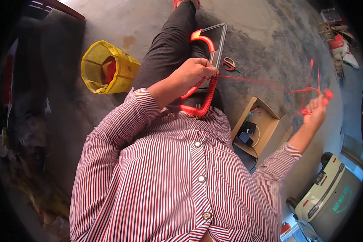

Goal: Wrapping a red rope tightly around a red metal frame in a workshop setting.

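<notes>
Over the lap's right edge, a frame is pinched by the left grip; red ribbon is held by the right grip. The near curve looks wrapped; the grey far corner seems left.

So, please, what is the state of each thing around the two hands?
Frame: partly wrapped in red, partly bare
Left hand: closed on the frame
Right hand: closed on red strand, blurred
Red strand: extended between both hands
Scissors: lying down, blades too small to tell
Yellow bin: open, red material inside
Cardboard box: open, dark devices inside
</notes>
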Action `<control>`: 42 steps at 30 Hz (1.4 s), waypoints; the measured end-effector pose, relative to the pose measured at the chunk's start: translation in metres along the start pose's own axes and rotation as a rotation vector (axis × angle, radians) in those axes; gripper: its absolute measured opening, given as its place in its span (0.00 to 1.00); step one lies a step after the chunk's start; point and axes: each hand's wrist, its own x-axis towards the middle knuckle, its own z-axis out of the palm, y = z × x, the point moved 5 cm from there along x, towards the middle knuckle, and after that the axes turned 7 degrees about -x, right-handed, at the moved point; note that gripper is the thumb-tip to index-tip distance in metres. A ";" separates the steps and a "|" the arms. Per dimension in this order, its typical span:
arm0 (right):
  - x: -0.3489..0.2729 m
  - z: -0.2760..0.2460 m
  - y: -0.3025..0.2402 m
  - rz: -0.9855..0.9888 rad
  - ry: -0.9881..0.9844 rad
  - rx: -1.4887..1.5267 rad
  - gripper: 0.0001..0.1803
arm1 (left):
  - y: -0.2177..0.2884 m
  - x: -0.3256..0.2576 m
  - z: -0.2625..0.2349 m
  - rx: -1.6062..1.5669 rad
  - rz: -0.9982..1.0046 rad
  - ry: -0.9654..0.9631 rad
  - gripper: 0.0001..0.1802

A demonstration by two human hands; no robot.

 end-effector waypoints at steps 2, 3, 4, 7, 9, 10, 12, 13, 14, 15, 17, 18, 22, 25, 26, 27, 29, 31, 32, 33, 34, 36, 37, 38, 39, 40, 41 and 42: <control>-0.021 0.017 0.019 0.057 0.046 -0.282 0.15 | -0.002 0.003 0.003 -0.030 0.008 -0.005 0.05; -0.029 0.038 0.041 0.071 -0.001 -0.297 0.18 | -0.001 0.001 -0.003 -0.029 0.017 0.017 0.05; -0.045 0.061 0.057 0.100 -0.065 -0.255 0.17 | -0.001 0.002 -0.006 0.038 0.028 0.030 0.02; -0.101 0.143 0.097 0.172 -0.426 -0.057 0.13 | -0.005 0.002 -0.012 0.168 0.105 0.137 0.05; -0.131 0.178 0.139 0.262 -0.646 0.033 0.10 | -0.015 0.009 -0.015 0.243 0.168 0.222 0.07; -0.149 0.194 0.138 0.475 -0.714 -0.075 0.13 | -0.022 0.013 -0.021 0.302 0.229 0.295 0.08; -0.153 0.209 0.126 0.487 -0.772 -0.139 0.15 | -0.023 0.018 -0.029 0.363 0.290 0.356 0.09; -0.144 0.204 0.122 0.488 -0.771 -0.142 0.15 | -0.030 0.026 -0.026 0.291 0.168 0.142 0.09; -0.129 0.194 0.117 0.442 -0.718 -0.100 0.14 | -0.028 0.021 -0.013 0.216 0.044 -0.067 0.09; -0.119 0.187 0.113 0.398 -0.663 -0.059 0.14 | -0.032 0.016 -0.005 -0.111 -0.157 -0.001 0.06; -0.119 0.187 0.097 0.305 -0.703 -0.174 0.14 | -0.036 0.021 -0.008 -0.146 -0.192 0.010 0.03; -0.122 0.186 0.087 0.215 -0.740 -0.280 0.13 | -0.040 0.023 -0.010 -0.175 -0.232 0.025 0.01; -0.140 0.166 0.086 0.288 -0.722 -0.290 0.14 | -0.042 0.022 -0.015 -0.200 -0.160 -0.005 0.05; -0.149 0.159 0.097 0.342 -0.658 -0.200 0.13 | -0.036 0.017 -0.006 -0.356 -0.200 -0.167 0.06; -0.150 0.158 0.099 0.389 -0.643 -0.149 0.13 | -0.035 0.017 -0.006 -0.363 -0.212 -0.137 0.06; -0.151 0.159 0.098 0.390 -0.641 -0.151 0.13 | -0.035 0.017 -0.006 -0.369 -0.224 -0.107 0.06; -0.152 0.158 0.096 0.373 -0.603 -0.159 0.12 | -0.041 0.019 -0.008 -0.339 -0.224 -0.091 0.06; -0.147 0.157 0.109 0.420 -0.608 -0.179 0.12 | -0.045 0.020 -0.009 -0.307 -0.223 -0.076 0.06; -0.144 0.156 0.116 0.465 -0.611 -0.195 0.12 | -0.046 0.020 -0.008 -0.296 -0.202 -0.070 0.05; -0.142 0.154 0.120 0.465 -0.614 -0.198 0.12 | -0.047 0.019 -0.007 -0.285 -0.180 -0.064 0.05; -0.143 0.155 0.118 0.492 -0.626 -0.228 0.13 | -0.045 0.018 -0.009 -0.288 -0.181 -0.064 0.05; -0.144 0.160 0.113 0.522 -0.641 -0.260 0.14 | -0.042 0.014 -0.008 -0.371 -0.245 -0.186 0.09; -0.146 0.171 0.105 0.501 -0.671 -0.290 0.16 | -0.045 0.013 -0.008 -0.406 -0.299 -0.099 0.13; -0.149 0.181 0.102 0.481 -0.698 -0.321 0.18 | -0.047 0.013 -0.007 -0.404 -0.300 -0.103 0.13; -0.152 0.189 0.108 0.488 -0.719 -0.333 0.21 | -0.049 0.014 -0.008 -0.352 -0.283 -0.110 0.14; -0.153 0.201 0.118 0.488 -0.721 -0.335 0.21 | -0.051 0.015 -0.010 -0.302 -0.264 -0.112 0.15; -0.155 0.214 0.123 0.470 -0.776 -0.310 0.21 | -0.050 0.015 -0.009 -0.301 -0.266 -0.117 0.15; -0.160 0.224 0.127 0.452 -0.830 -0.285 0.21 | -0.048 0.017 -0.008 -0.262 -0.234 -0.114 0.16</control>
